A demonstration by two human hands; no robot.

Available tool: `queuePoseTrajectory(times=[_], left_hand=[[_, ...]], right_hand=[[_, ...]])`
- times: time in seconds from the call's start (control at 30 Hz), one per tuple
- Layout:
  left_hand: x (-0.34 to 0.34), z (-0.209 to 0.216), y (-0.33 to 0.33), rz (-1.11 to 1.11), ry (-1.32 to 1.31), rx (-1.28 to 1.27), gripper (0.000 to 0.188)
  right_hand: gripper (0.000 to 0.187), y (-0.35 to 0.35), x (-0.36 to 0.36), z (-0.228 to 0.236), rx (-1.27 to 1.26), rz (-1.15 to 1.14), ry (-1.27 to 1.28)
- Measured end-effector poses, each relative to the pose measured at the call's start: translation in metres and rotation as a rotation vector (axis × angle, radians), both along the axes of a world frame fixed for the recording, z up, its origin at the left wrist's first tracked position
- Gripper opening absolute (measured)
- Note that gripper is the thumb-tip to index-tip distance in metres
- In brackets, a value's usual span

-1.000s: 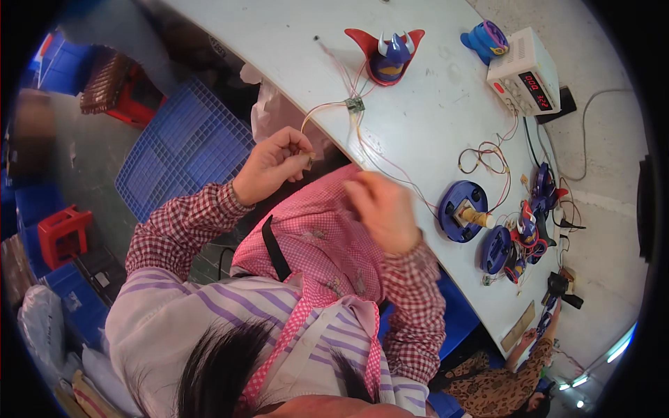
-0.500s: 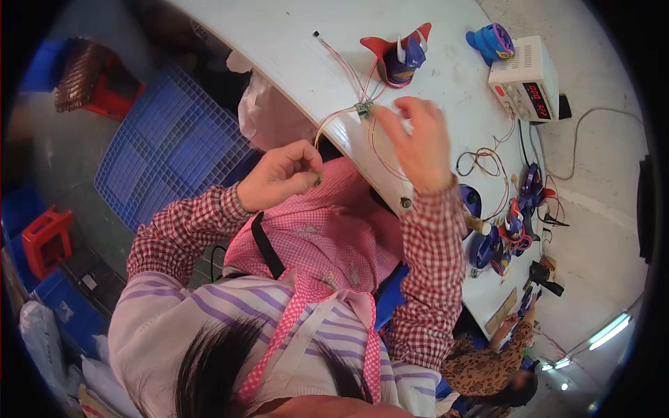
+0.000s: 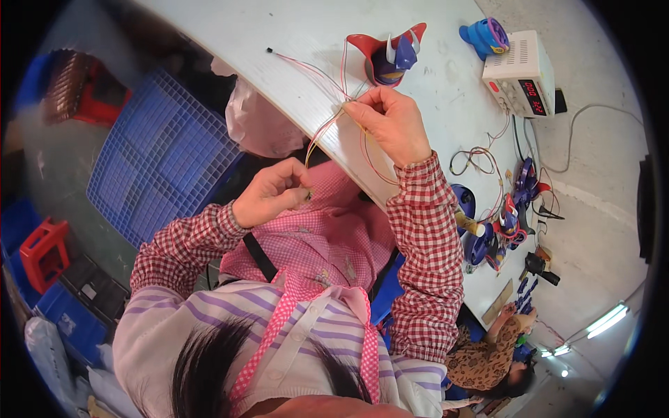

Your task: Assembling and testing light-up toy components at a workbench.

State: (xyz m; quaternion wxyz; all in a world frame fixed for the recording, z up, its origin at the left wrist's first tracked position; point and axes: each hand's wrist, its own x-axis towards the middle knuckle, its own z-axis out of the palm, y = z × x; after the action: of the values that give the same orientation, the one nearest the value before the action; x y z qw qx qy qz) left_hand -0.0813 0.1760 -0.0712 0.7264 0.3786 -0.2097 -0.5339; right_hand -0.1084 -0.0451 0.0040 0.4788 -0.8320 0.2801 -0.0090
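My right hand (image 3: pixel 394 125) is closed in a pinch over the table edge, where thin red, white and yellow wires (image 3: pixel 322 75) meet. Its fingertips cover the small green circuit board there. One wire bundle runs across the table to a small black connector (image 3: pixel 270 50). Yellow and red wires (image 3: pixel 317 139) hang from the board down to my left hand (image 3: pixel 273 194). That hand is closed too, above the pink apron (image 3: pixel 334 230), and a tiny dark part (image 3: pixel 309 196) shows between thumb and finger. Just beyond my right hand stands a purple and red toy figure piece (image 3: pixel 394 59) with pale horns.
A white power supply (image 3: pixel 516 76) stands at the far right beside a blue toy piece (image 3: pixel 486 37). Coiled leads (image 3: pixel 481 160) and several purple toy parts (image 3: pixel 481 244) lie along the right. At left are a blue plastic grid (image 3: pixel 164 153) and a red stool (image 3: pixel 44 254). Another person (image 3: pixel 488 359) sits lower right.
My right hand has moved left and closed its fingers on the circuit board, which showed before. My left hand has dropped slightly. The view has shifted a little.
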Motion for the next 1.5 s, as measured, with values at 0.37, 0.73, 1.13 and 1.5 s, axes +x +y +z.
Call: queuePoseTrajectory(times=[0.37, 0.73, 1.13, 1.5], left_hand=[[0.002, 0.002, -0.006, 0.049, -0.077, 0.063, 0.016], [-0.001, 0.005, -0.005, 0.112, -0.083, 0.149, 0.014], [-0.002, 0.012, -0.009, 0.157, -0.120, 0.151, 0.014], [0.014, 0.016, -0.005, 0.287, -0.248, 0.169, 0.014]], right_hand=[[0.018, 0.001, -0.001, -0.003, -0.023, 0.001, 0.047], [0.032, 0.002, 0.000, -0.005, -0.130, 0.022, 0.011], [0.040, 0.011, 0.002, -0.009, -0.457, -0.007, 0.130], [0.040, 0.010, 0.005, -0.006, -0.462, 0.020, 0.203]])
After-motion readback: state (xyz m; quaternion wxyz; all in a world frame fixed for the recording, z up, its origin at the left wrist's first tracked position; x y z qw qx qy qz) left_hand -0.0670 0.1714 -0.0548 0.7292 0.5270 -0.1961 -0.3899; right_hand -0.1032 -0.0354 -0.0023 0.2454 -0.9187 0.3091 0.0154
